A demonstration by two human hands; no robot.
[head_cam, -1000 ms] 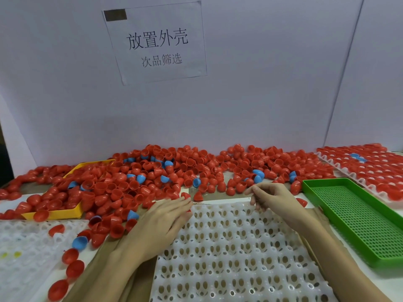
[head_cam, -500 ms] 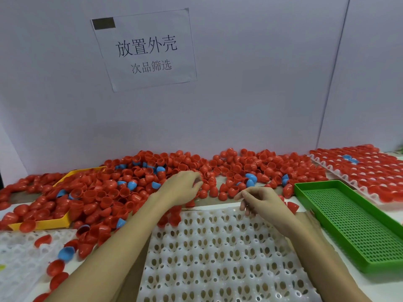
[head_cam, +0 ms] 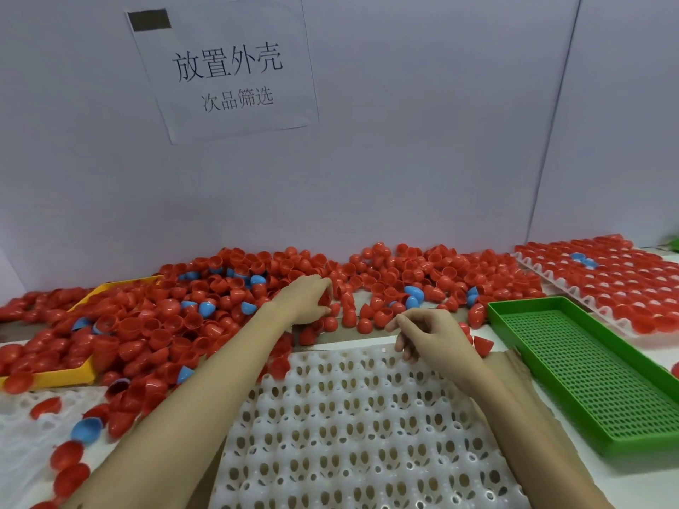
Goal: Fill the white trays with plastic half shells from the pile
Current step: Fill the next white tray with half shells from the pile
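Left hand [head_cam: 306,299] fingertips buried in shell pile [head_cam: 227,299]; grasp unclear.

My left hand [head_cam: 306,301] curls into the pile [head_cam: 227,306]; fingertips hidden among red shells, so I cannot tell its grip. White tray [head_cam: 352,435] runs off the bottom edge. Yellow tray [head_cam: 55,376] mostly buried.

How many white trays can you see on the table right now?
3: an empty white tray in front under the right hand, a filled white tray far right behind the green tray, and another white tray at the left edge.
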